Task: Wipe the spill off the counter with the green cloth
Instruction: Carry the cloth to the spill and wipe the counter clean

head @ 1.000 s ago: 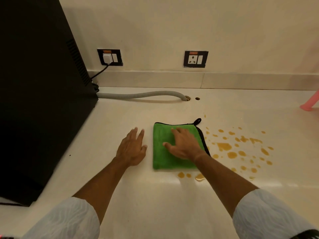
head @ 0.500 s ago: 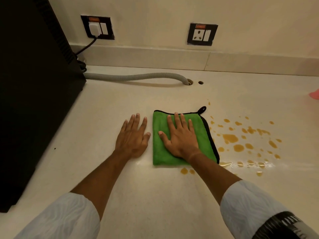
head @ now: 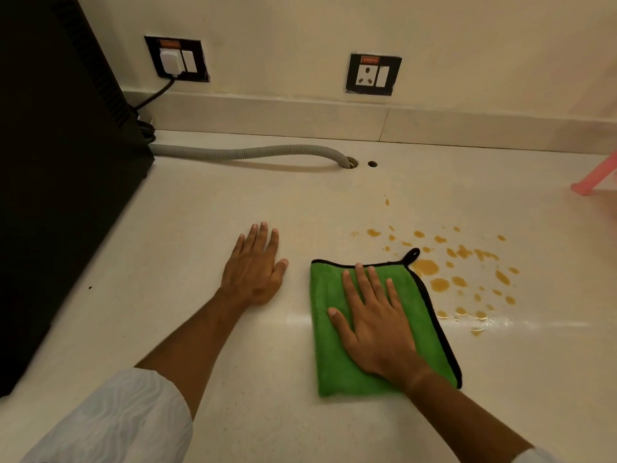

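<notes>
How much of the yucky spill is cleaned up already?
Not much looks done: the counter right in front of the green cloth is clean, but that is all I can tell. In hand: the right hand presses flat on the cloth, while the left hand rests flat on the counter. Left: most of the orange spill sits beside the cloth's right edge and beyond it, with a wet streak.

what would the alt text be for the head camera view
A person's right hand presses flat on a green cloth on a pale counter, beside orange spill drops to its right. The left hand rests flat on the counter.
</notes>
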### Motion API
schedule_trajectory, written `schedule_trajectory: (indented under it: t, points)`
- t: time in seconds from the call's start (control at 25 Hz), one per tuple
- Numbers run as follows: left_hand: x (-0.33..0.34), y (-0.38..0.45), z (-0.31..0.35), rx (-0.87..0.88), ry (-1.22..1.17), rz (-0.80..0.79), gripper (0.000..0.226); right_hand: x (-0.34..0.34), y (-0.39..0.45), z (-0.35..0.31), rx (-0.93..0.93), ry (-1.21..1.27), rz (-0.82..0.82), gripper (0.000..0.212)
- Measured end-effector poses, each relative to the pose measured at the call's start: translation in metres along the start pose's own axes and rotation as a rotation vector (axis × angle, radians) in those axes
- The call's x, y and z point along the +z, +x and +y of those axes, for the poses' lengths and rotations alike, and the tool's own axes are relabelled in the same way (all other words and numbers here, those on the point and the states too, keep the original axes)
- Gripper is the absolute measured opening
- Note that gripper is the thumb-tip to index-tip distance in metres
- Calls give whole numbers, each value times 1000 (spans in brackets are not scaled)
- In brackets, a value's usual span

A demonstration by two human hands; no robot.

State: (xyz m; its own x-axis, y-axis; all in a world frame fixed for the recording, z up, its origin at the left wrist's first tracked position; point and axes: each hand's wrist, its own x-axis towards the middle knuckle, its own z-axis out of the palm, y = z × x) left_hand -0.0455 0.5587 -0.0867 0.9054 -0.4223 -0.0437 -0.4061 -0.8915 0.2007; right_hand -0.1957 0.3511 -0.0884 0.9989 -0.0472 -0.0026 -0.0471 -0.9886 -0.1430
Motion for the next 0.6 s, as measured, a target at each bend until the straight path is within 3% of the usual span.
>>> schedule_trajectory:
  t: [0.44, 0.6]
  points:
    - [5, 5, 0, 8, 20, 16, 72, -11, 142, 27, 268, 38, 30, 74]
    - [7, 7, -1, 14, 25, 36, 74, -13, 163, 27, 109, -33, -42, 78]
